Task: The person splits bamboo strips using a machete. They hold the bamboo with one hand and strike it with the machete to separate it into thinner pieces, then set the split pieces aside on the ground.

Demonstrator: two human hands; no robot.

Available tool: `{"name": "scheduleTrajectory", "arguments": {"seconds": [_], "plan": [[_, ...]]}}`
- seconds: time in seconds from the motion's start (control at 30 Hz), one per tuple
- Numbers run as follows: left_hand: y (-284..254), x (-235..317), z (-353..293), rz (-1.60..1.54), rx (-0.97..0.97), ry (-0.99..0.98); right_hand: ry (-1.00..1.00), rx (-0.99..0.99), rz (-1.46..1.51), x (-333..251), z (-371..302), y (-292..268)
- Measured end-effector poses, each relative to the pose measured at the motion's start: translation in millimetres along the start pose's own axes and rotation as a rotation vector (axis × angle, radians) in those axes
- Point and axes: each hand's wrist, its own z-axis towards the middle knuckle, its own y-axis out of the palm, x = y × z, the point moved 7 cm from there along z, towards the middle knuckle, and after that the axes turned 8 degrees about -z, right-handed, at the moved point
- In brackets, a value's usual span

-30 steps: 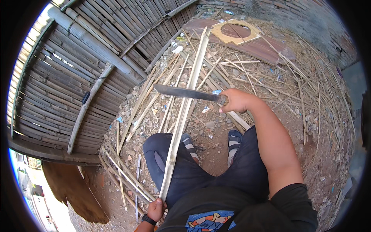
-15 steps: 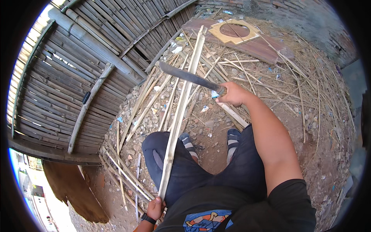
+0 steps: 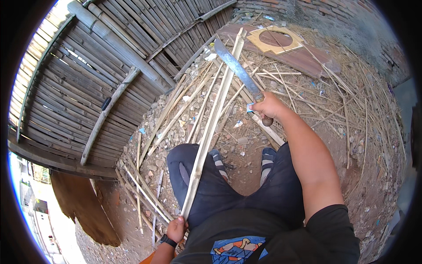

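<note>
1. Found a bamboo wall [image 3: 66, 97] along the left, well apart from both hands.
2. Found loose bamboo strips [image 3: 273, 134] scattered over the ground ahead of the feet and to the left.
3. Positioned the split bamboo strip [image 3: 214, 119] lengthwise, across the left thigh [image 3: 187, 165], with near end low by the left hip and far end pointing forward. Presumably used the thigh as a rest against sideways swing. Could not confirm ground contact at the far end.
4. Extended the right arm [image 3: 314, 154] forward and inward, elbow nearly straight, probably for clearance between blade and knees.
5. Held the machete [image 3: 239, 70] over the strip's far half, blade pointing forward and left, tip past the strip's left edge. Could not confirm contact between blade and strip.
6. Closed the right hand [image 3: 270, 107] around the machete's handle, back of hand upward, butt exposed below; likely gripped there for blade control.
7. Set the left hand [image 3: 177, 229] low beside the hip, fingers wrapped on the strip's near end, apparently as an anchor.
8. Wore a dark wristwatch [image 3: 167, 240] on the left wrist.
</note>
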Motion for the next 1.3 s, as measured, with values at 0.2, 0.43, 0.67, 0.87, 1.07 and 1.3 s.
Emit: {"name": "scheduleTrajectory", "arguments": {"seconds": [0.2,0.43,0.67,0.87,1.07,1.3], "plan": [[-4.5,-11.1,-10.4,-0.150,-0.010,-0.258,-0.156,-0.337,-0.371,-13.6,-10.4,53.7],[-1.9,-7.3,-0.3,-0.006,0.036,-0.028,-0.009,-0.020,-0.108,-5.6,3.7,10.5],[-3.0,-0.5,-7.2,-0.035,-0.005,-0.101,-0.064,-0.133,0.067,-5.4,5.8,10.3],[-3.8,-7.7,-10.5,-0.090,-0.017,-0.167,0.052,-0.245,-0.197,-11.1,-18.4,18.1],[-2.3,-9.0,-1.9,-0.014,0.020,-0.043,-0.071,0.107,0.236,0.0,4.6,-14.0],[-1.8,-2.4,-9.1,-0.039,0.018,-0.130,-0.148,-0.147,-0.218,-5.4,5.4,25.7]]}}
